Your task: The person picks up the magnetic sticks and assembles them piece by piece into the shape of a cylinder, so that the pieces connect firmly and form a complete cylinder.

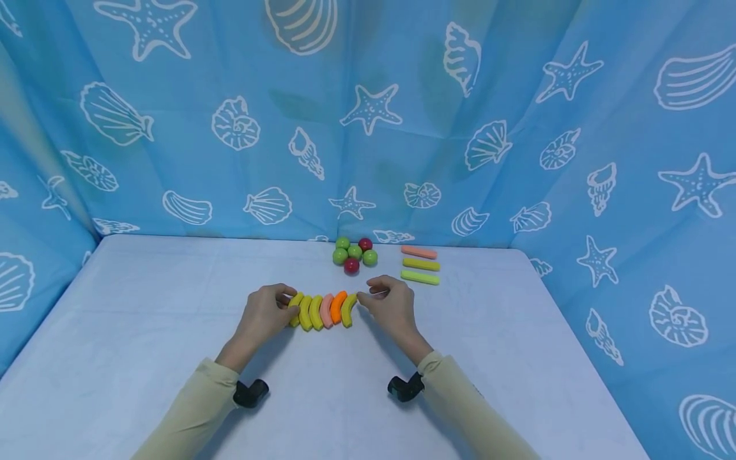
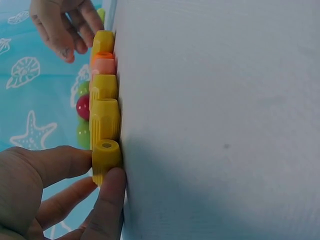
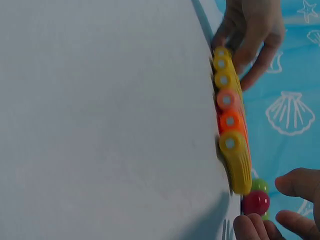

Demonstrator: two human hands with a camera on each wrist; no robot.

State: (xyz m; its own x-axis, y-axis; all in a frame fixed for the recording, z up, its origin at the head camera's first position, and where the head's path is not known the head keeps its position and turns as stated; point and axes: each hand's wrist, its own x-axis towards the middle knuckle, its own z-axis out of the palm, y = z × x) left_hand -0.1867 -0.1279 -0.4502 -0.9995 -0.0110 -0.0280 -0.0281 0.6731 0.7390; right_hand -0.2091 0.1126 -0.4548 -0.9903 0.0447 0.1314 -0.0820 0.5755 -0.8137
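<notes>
Several small toy bananas stand side by side in a row in the head view. From the left come yellow ones, then a pink banana (image 1: 326, 310), an orange banana (image 1: 338, 307) and a yellow banana (image 1: 348, 310) at the right end. My left hand (image 1: 266, 313) pinches the leftmost yellow banana (image 2: 106, 159) between thumb and fingers. At the other end my right hand (image 1: 393, 308) hovers with relaxed, parted fingers, fingertips close to the last banana's upper tip. A gap shows between that banana (image 3: 236, 165) and the right fingers in the right wrist view.
Behind the row sits a cluster of green balls (image 1: 354, 252) and red balls (image 1: 351, 266). Right of it lie three sticks: a pink stick (image 1: 419, 252), a yellow stick (image 1: 421, 264) and a lime stick (image 1: 420, 277). A blue shell-patterned curtain (image 1: 322, 128) borders the white table (image 1: 172, 281).
</notes>
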